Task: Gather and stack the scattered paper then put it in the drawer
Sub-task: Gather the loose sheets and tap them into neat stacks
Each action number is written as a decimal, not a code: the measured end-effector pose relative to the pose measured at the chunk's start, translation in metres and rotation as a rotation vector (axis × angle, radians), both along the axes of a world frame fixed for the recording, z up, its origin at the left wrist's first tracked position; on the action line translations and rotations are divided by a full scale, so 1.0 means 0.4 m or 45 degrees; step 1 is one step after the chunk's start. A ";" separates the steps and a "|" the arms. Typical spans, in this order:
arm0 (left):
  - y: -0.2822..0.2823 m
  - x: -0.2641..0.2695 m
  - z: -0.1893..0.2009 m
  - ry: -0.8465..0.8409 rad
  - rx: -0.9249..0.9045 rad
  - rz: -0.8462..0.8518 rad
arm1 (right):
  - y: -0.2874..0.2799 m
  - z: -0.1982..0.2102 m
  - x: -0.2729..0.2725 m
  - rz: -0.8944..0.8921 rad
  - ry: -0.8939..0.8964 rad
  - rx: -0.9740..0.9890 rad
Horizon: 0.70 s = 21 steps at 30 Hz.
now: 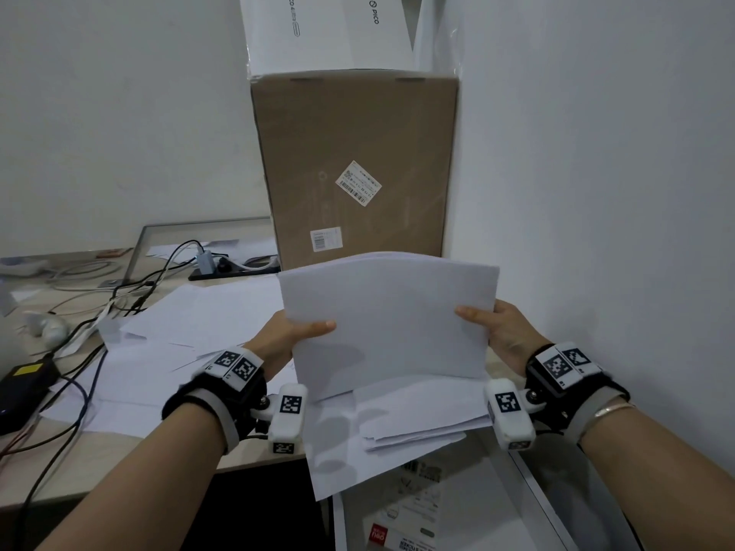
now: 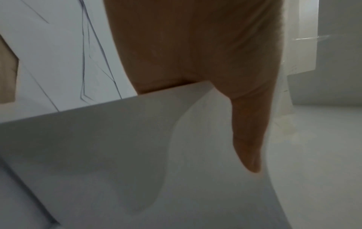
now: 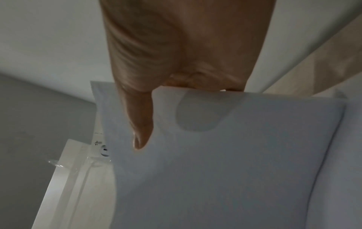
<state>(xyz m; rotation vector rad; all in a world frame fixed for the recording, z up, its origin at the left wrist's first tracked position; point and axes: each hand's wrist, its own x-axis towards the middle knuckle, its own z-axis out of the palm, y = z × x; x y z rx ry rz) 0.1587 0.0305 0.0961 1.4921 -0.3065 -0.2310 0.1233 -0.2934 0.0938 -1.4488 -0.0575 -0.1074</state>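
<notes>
Left hand (image 1: 284, 332) and right hand (image 1: 499, 326) pinching paper stack (image 1: 391, 324) at nine and three o'clock, loose sheets (image 1: 187, 324) on desk (image 1: 119, 467), box (image 1: 354, 169) at twelve

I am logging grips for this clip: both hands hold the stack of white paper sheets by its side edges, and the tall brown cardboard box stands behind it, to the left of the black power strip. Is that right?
One detail is wrong. The tall brown cardboard box stands to the right of the black power strip, not its left, as the head view shows. The rest holds: the left hand and right hand hold the stack of white paper sheets by its side edges, box behind.
</notes>
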 end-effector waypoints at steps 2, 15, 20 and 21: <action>-0.006 0.003 -0.004 0.035 -0.019 0.069 | 0.008 0.001 0.000 -0.005 -0.013 0.017; -0.063 0.044 0.029 0.060 0.059 0.521 | 0.005 0.035 -0.004 -0.273 0.232 -0.308; -0.048 0.042 0.007 0.212 0.332 0.607 | 0.008 0.031 -0.037 -0.403 0.284 -0.017; -0.051 0.034 -0.003 0.289 0.382 0.564 | 0.017 0.027 -0.046 -0.396 0.302 0.048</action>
